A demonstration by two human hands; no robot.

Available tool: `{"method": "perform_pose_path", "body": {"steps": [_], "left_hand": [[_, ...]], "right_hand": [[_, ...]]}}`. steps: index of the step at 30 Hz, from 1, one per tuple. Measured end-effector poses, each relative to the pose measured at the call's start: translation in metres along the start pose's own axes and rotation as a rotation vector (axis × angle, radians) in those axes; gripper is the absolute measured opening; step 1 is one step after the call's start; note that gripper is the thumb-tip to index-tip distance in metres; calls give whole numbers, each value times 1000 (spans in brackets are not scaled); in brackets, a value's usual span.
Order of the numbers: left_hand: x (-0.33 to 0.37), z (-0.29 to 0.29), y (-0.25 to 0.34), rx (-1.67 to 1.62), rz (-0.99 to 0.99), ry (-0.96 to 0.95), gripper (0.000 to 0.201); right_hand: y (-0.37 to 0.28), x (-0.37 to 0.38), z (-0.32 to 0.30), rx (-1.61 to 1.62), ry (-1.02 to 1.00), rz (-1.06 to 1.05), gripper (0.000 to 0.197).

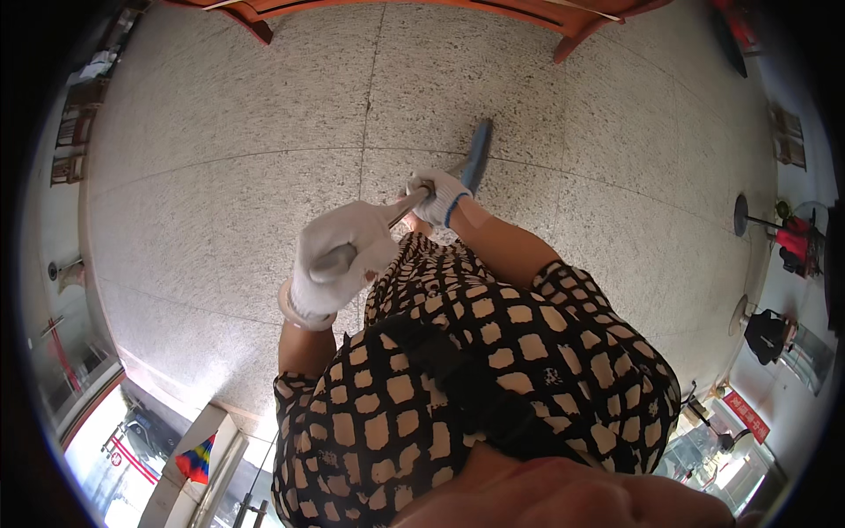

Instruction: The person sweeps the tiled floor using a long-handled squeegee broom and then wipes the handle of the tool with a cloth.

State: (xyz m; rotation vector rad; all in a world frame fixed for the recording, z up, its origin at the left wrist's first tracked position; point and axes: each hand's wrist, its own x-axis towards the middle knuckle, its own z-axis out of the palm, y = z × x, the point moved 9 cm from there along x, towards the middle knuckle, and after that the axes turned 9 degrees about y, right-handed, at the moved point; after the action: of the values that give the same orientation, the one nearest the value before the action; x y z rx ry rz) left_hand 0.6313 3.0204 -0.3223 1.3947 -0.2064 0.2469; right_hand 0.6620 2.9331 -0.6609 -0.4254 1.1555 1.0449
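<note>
Both my hands wear white knitted gloves and grip the handle of a flat mop (407,207). My left hand (341,251) is wrapped around the handle's upper end, close to my body. Farther down and to the right, my right hand (438,199) closes around the same handle; its glove has a blue cuff edge. Beyond it, the mop's long, narrow blue head (478,157) rests against the speckled floor, slightly blurred. Its join with the handle is partly hidden by my right hand.
A reddish-brown wooden piece of furniture (422,7) with legs spans the far edge. Wooden chairs (75,145) line the left side. At right stand a fan (742,216) and a black bag (766,336). A glass doorway (114,449) lies at lower left.
</note>
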Motion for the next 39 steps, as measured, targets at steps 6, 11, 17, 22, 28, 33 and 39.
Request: {"method": "perform_pose_path", "body": {"steps": [6, 11, 17, 22, 28, 33, 39], "left_hand": [[51, -31, 46, 271, 170, 100, 26], [100, -34, 28, 218, 292, 82, 28], [169, -48, -98, 231, 21, 158, 14], [260, -27, -194, -14, -63, 263, 15], [303, -31, -256, 77, -447, 372, 16], [260, -86, -243, -22, -542, 868, 15], [157, -109, -181, -69, -211, 1259, 15]], "right_hand": [[-7, 1, 115, -160, -8, -149, 27], [-84, 1, 140, -154, 48, -255, 22], [-265, 32, 142, -146, 151, -454, 27], [-386, 14, 166, -178, 334, -578, 31], [-455, 58, 174, -370, 384, -407, 32], [-378, 84, 221, -333, 444, -272, 33], [-247, 115, 244, -677, 325, -94, 25]]}}
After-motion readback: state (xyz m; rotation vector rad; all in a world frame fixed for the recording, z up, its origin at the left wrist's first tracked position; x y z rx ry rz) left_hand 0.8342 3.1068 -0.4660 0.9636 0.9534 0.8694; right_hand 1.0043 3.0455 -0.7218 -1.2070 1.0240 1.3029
